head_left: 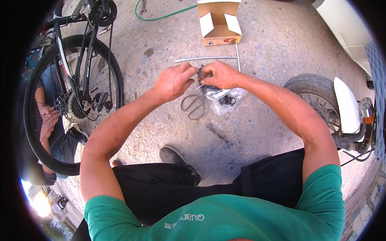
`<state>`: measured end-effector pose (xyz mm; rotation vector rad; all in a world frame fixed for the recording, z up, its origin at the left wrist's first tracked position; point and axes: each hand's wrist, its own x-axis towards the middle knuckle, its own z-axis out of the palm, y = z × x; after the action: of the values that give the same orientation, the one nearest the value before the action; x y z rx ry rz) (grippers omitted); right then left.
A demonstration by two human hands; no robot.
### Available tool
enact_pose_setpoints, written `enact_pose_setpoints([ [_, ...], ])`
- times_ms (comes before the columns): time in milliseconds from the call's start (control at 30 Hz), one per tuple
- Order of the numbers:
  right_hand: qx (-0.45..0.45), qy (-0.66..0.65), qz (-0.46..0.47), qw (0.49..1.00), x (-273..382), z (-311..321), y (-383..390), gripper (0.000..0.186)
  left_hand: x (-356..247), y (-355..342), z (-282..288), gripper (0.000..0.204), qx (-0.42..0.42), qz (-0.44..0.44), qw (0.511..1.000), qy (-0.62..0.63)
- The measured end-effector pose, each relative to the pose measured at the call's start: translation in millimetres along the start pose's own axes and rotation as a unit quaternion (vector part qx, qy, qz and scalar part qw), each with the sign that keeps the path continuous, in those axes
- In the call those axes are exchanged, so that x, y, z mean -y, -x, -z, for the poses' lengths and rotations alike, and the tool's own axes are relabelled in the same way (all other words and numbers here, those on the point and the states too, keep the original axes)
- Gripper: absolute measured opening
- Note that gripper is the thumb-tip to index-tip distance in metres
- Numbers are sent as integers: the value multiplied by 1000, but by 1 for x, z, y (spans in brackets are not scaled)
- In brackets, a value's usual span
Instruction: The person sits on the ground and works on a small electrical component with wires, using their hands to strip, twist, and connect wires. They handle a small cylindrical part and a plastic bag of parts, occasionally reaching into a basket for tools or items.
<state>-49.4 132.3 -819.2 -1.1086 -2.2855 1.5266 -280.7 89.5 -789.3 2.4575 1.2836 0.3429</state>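
Observation:
My left hand [175, 82] is raised beside my right hand [219, 75], its fingers pinched at a small dark piece, too small to name, between the two. My right fingertips grip that piece [200, 73], and a thin pale strip sticks out below them. Under my hands is a round silver and black object [215, 93], partly hidden by them. It rests on a crumpled clear plastic bag [231, 108] with small black fittings [227, 100]. Large metal scissors [193, 108] lie on the concrete just left of the bag.
An open cardboard box [219, 40] and long metal wrench [205, 58] lie ahead. A bicycle [86, 68] stands left, with a seated person's hands [50, 116] behind it. A scooter wheel [305, 84] is right. A green hose [161, 18] and loose tool [217, 134] lie on the ground.

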Motion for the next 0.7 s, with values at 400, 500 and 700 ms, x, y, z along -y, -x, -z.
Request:
enact_pose_setpoints([
  [400,-51,75,76,993,7,-3,5,20,-13,-10,-8,23,119,328,817,459],
  [500,-60,105,98,988,10,-5,10,18,-10,-11,-7,27,161,448,653,590],
  [700,-48,21,41,998,10,-4,10,16,-9,-14,7,36,65,366,853,366],
])
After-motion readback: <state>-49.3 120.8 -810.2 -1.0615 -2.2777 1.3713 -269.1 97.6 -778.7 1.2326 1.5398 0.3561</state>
